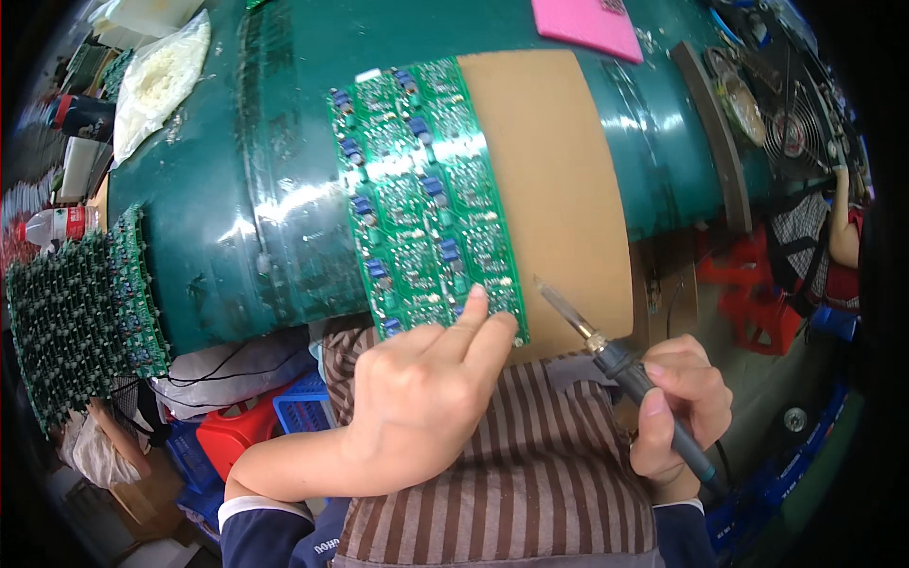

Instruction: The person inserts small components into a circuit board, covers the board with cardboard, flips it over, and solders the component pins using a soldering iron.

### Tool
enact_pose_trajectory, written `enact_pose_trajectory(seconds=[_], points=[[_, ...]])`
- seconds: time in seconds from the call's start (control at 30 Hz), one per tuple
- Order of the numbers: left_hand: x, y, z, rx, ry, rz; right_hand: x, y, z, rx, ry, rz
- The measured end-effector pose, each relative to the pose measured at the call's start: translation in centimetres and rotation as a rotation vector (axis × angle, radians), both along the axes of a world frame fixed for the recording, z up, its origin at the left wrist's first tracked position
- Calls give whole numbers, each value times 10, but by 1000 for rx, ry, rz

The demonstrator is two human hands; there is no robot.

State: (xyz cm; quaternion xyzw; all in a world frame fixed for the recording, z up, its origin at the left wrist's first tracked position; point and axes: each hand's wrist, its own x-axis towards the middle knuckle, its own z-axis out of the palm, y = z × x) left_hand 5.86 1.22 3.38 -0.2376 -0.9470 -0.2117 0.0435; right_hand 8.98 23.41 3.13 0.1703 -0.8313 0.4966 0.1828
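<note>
A green circuit board panel (431,204), set with rows of blue parts, lies on a brown cardboard sheet (559,170). My left hand (417,398) rests over the panel's near right corner, its index finger touching the surface. The thumb lies close beside that finger and the others are curled under; whatever is between them is hidden. In my right hand (682,407) is a soldering iron (625,367), held like a pen. Its tip points up and left over the cardboard, apart from the panel.
Stacked circuit boards (85,322) stand at the left edge of the green work surface (275,218). A plastic bag of small pale parts (166,80) lies at the far left. A pink foam pad (592,26) is at the back, and a fan (795,133) stands at the right.
</note>
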Motion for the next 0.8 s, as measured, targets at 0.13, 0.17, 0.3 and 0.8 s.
enact_pose_trajectory(seconds=[0.13, 0.17, 0.3, 0.8], points=[[-18, -12, 5, 176, -179, 29, -33, -17, 0, -10, -5, 8], [-27, -19, 7, 207, -124, 22, -44, -24, 1, -35, -12, 28], [-73, -48, 11, 140, 101, 152, -84, -56, 1, -33, -25, -6], [-139, -61, -22, 215, 300, 295, -141, -90, -7, 40, -13, 13]])
